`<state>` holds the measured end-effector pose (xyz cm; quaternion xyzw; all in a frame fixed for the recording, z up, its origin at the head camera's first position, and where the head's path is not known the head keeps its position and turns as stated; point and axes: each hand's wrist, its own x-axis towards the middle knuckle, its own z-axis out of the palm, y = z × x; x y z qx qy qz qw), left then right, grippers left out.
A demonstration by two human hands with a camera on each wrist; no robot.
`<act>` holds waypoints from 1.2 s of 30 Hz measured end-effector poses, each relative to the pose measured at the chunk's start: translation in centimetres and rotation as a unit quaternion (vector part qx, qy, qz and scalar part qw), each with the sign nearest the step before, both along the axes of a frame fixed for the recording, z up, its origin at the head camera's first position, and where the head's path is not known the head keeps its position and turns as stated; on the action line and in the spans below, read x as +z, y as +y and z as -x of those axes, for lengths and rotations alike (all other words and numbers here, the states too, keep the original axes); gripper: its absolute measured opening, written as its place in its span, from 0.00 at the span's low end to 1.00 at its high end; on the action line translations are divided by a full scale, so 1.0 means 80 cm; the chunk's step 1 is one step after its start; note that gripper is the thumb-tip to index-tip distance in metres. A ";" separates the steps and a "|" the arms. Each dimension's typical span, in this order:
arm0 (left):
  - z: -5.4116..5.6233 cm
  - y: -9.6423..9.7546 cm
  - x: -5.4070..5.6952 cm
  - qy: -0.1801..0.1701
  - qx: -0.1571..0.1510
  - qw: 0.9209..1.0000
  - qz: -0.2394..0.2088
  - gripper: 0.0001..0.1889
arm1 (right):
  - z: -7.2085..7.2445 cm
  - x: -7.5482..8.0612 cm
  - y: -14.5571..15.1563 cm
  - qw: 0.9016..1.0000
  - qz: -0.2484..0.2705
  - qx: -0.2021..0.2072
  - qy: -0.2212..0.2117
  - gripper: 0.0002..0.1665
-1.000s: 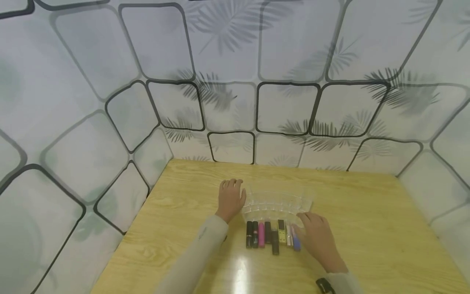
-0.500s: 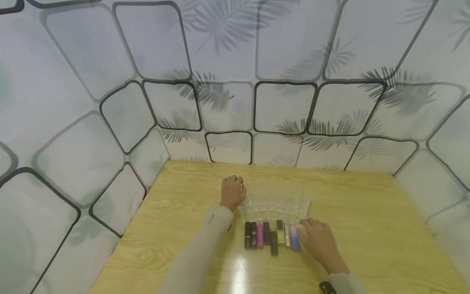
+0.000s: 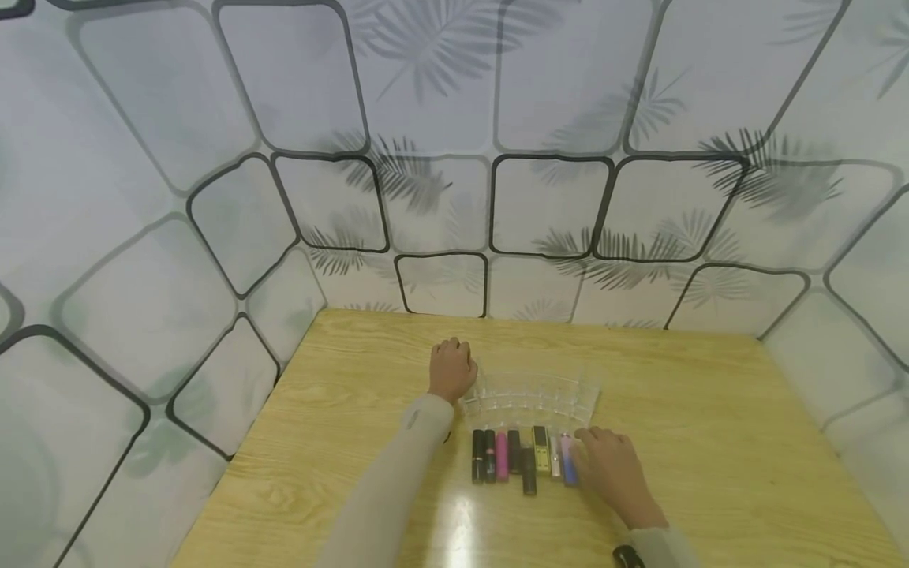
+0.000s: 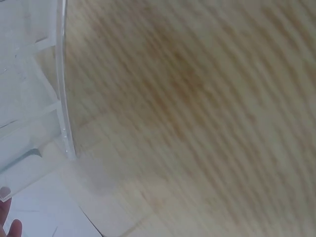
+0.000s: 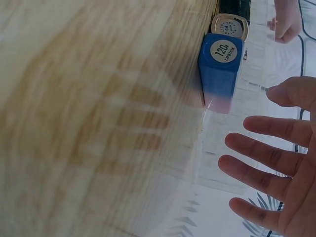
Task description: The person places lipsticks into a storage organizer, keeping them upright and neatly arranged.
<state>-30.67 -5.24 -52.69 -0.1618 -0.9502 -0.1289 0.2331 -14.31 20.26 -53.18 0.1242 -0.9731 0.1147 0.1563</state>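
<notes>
A clear plastic organizer point(image 3: 529, 401) with small compartments lies mid-table. At its left back corner, my left hand point(image 3: 453, 371) has curled fingers; in the left wrist view a fingertip point(image 4: 4, 192) touches the organizer's edge. In front lies a row of lipstick tubes: black point(image 3: 478, 456), magenta point(image 3: 502, 456), gold point(image 3: 541, 450), silvery point(image 3: 555, 457) and blue-to-pink point(image 3: 569, 465). One black tube point(image 3: 529, 473) sits nearer me. My right hand point(image 3: 612, 469) is beside the blue lipstick point(image 5: 219, 71), its fingers straight and spread, gripping nothing.
The wood-grain table point(image 3: 710, 442) extends on both sides of the organizer. Pale patterned cloth point(image 3: 440, 205) with dark outlines and leaf prints stands around its back and sides. Light glares off the tabletop point(image 3: 461, 528) near the front.
My left hand's fingers have curled more at the organizer's corner. My right hand has drawn slightly toward me, off the organizer's front right corner. The lipsticks keep their row.
</notes>
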 end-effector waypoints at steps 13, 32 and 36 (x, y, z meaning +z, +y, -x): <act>0.006 0.003 -0.001 -0.020 -0.007 1.000 0.012 0.03 | 0.011 -0.012 -0.011 1.000 -0.010 0.004 -0.005 0.11; 0.008 0.009 -0.013 -0.043 0.005 0.999 -0.015 0.10 | 0.017 -0.011 -0.011 1.000 -0.004 0.007 -0.011 0.10; 0.008 0.009 -0.013 -0.050 0.004 0.999 -0.021 0.09 | 0.016 -0.009 -0.010 0.999 0.002 0.002 -0.035 0.12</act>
